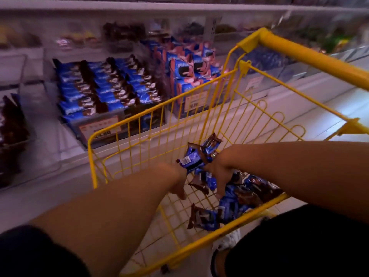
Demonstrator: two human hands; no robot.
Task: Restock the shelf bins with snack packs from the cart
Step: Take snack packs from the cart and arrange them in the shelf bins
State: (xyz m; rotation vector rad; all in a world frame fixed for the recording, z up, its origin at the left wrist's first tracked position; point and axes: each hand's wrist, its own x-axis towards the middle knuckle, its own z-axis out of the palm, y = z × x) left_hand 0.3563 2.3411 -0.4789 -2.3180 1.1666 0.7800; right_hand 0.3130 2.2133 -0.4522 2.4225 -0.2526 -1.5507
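Observation:
Both my hands reach down into the yellow wire cart point(201, 241). My left hand point(178, 183) and my right hand point(218, 172) hold a bundle of blue-and-brown snack packs point(196, 157) between them, lifted above the cart floor. How the fingers lie around the packs is mostly hidden. More of the same packs point(242, 198) lie loose on the cart's bottom, one point(202, 218) near the front rim. Beyond the cart's far side, a clear shelf bin point(103, 86) holds rows of matching blue-and-brown packs.
A neighbouring bin point(191, 64) to the right holds pink-and-blue packs. Dark packs point(12, 124) fill a bin at far left. The cart's thick yellow handle point(311, 54) runs across the upper right. Price labels point(99, 129) front the bins. A white shoe point(227, 241) shows below.

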